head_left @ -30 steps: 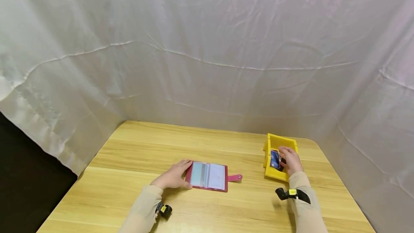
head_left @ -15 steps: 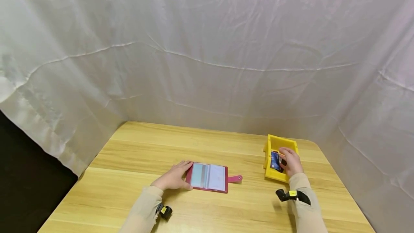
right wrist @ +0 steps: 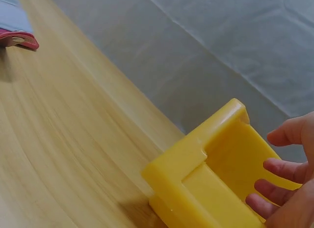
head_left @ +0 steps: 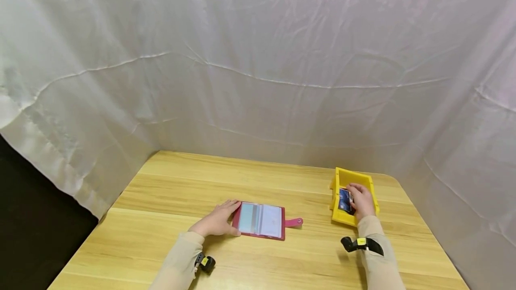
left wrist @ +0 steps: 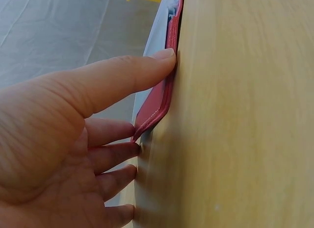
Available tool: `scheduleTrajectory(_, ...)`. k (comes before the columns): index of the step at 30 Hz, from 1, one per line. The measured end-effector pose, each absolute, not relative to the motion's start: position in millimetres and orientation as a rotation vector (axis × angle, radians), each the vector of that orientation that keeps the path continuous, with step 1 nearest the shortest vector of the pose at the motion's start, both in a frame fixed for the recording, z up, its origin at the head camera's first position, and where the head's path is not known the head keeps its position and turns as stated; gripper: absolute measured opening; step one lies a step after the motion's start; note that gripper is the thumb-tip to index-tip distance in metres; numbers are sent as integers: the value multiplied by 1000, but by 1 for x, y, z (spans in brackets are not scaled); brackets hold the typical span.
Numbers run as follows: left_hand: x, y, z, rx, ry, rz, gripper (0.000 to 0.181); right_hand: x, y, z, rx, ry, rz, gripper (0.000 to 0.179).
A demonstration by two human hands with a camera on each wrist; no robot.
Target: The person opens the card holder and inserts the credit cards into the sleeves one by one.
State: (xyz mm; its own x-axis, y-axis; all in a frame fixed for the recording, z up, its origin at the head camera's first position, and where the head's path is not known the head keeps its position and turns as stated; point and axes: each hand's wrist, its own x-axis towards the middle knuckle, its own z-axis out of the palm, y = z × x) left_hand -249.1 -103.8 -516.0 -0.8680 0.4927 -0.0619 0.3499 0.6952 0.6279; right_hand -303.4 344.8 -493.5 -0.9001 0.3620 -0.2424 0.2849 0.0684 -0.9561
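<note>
A red card wallet (head_left: 278, 238) lies spread on the wooden table, its clear sleeves facing up and its snap strap (head_left: 294, 222) pointing right. My left hand (head_left: 218, 220) rests at its left side. In the left wrist view the thumb touches the wallet's red edge and the other fingertips come down around its corner. My right hand (head_left: 363, 199) reaches into a yellow bin (head_left: 341, 216), its bent fingers over a blue card (head_left: 344, 200) and a dark item beside it. The right wrist view shows the fingers loosely bent and apart above the bin, with nothing visible between them.
The wooden table (head_left: 266, 267) extends around the wallet and bin. A pale grey curtain (head_left: 258, 102) hangs behind and on both sides. The bin stands near the table's back right corner.
My right hand has shifted slightly, its fingers closer over the cards. The yellow bin sits turned a little, its right side farther right. My left hand and the wallet stay put.
</note>
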Motion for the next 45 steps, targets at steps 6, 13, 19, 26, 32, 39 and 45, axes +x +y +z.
scheduleTrajectory(6, -250, -104, -515, 674, 2676, 927, 95, -300, 347, -492, -699, -2143, 2077, 67)
scheduleTrajectory(13, -249, -104, -516, 673, 2674, 938, 96, -299, 346, -490, -704, -2072, 2107, 56)
scheduleTrajectory(19, -249, -104, -517, 673, 2677, 934, 95, -300, 342, -491, -621, -2188, 1920, 50)
scheduleTrajectory(26, -250, -104, -516, 685, 2679, 931, 95, -302, 342, -496, -553, -2333, 1815, 56)
scheduleTrajectory(32, -248, -104, -515, 684, 2669, 943, 94, -301, 346, -494, -602, -2427, 1892, 60)
scheduleTrajectory(39, -249, -103, -515, 673, 2673, 946, 94, -301, 351, -491, -595, -2411, 2010, 62)
scheduleTrajectory(45, -249, -104, -516, 676, 2679, 936, 95, -296, 352, -487, -547, -2376, 2061, 63)
